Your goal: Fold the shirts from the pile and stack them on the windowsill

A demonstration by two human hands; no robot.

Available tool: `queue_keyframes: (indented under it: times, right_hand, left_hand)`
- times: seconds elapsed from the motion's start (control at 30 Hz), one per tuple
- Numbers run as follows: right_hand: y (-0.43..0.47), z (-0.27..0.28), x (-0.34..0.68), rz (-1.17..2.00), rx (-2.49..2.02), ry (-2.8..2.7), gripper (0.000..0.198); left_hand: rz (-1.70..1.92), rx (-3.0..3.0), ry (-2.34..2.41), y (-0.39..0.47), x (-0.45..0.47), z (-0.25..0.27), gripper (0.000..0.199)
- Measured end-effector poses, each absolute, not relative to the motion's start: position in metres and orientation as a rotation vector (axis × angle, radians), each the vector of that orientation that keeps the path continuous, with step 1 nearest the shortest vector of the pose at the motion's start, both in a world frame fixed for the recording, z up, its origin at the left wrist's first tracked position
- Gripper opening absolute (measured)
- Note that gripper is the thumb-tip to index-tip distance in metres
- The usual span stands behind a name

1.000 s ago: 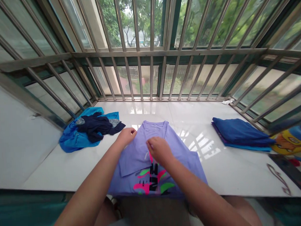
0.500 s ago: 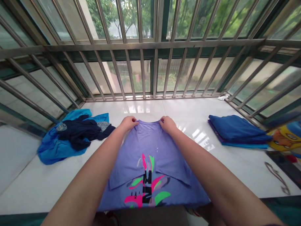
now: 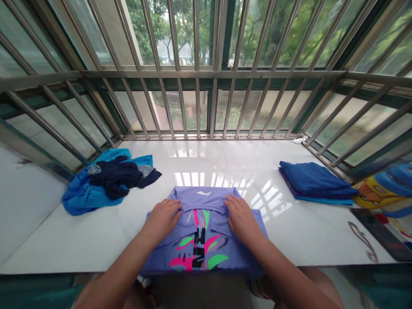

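Note:
A lavender T-shirt (image 3: 202, 199) with a pink, green and black print lies on the white ledge, its collar part folded down toward me. The near part of the shirt hangs over the ledge's front edge. My left hand (image 3: 165, 215) rests on the left side of the folded part, fingers stretched over the fabric. On the right side, my right hand (image 3: 241, 215) lies on the cloth with its fingers spread. The undersides of both hands are hidden.
Crumpled blue and navy clothes (image 3: 115, 178) lie at the left. A folded blue stack (image 3: 317, 180) sits at the right, near a yellow-and-blue container (image 3: 386, 188), a dark flat object (image 3: 384, 234) and a thin cord-like item (image 3: 362, 241). Metal bars (image 3: 206, 74) line the ledge's back.
Both hands have come toward me, bringing the collar edge down over the shirt. Their pinch on the collar has changed to fingers laid on the fabric.

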State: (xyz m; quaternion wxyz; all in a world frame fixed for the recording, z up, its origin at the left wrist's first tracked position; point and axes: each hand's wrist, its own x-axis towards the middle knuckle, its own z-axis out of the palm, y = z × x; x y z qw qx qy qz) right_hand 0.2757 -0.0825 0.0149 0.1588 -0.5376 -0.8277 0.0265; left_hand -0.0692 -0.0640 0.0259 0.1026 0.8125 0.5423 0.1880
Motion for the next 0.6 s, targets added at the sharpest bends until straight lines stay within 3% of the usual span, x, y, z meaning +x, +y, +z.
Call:
queue_keyframes:
  times: [0.27,0.43,0.6]
  right_hand:
    - [-0.043,0.021,0.259,0.243,-1.738,-2.430,0.064]
    - [-0.019,0.025,0.295,0.262,-2.047,-2.263,0.060]
    - [-0.014,0.046,0.313,0.236,-2.001,-2.170,0.033]
  left_hand:
    - [0.388,2.410,1.633,-0.037,-0.033,0.009,0.062]
    - [0.526,2.351,1.619,-0.019,-0.060,0.011,0.047]
    - [0.561,2.324,1.789,-0.002,-0.077,0.035,0.036]
